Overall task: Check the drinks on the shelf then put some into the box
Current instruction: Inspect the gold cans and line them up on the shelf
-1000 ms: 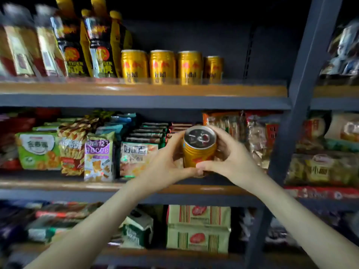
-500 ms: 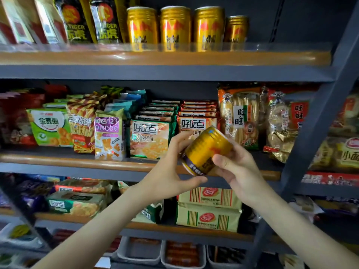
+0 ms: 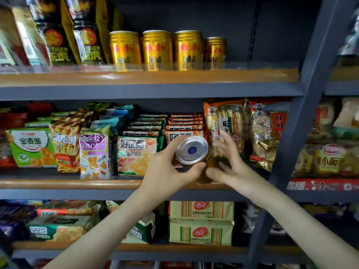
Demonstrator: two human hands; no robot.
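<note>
Before the front edge of the middle shelf (image 3: 58, 183), near the centre of the view, a gold can (image 3: 192, 150) is held tipped over, so that its silver base with a dark blue mark is turned toward the camera. It is gripped by the left hand (image 3: 165, 171), whose thumb is curled under the rim while the fingers are wrapped over the far side. The right hand (image 3: 231, 166) is spread, fingers straight and apart and blurred; its thumb lies at the can's golden side, though contact cannot be made out.

Behind the can, stacked biscuit packets (image 3: 136, 152) are ranged to the left and rice cracker bags (image 3: 227, 121) to the right. On the upper shelf (image 3: 242, 74) four matching cans (image 3: 157, 48) are lined up, with dark bottles (image 3: 56, 41) to their left. A grey upright post (image 3: 303, 113) is seen at the right. No box is shown.

The checking step is judged to be under way. With the weight seemingly carried by one hand alone, on a smooth tilted can, a slip is the chief risk: the can could be dropped onto the shelf edge and dented. A hurried turn could also let the base mark be misread, and the packets behind could be knocked by the spread fingers.
</note>
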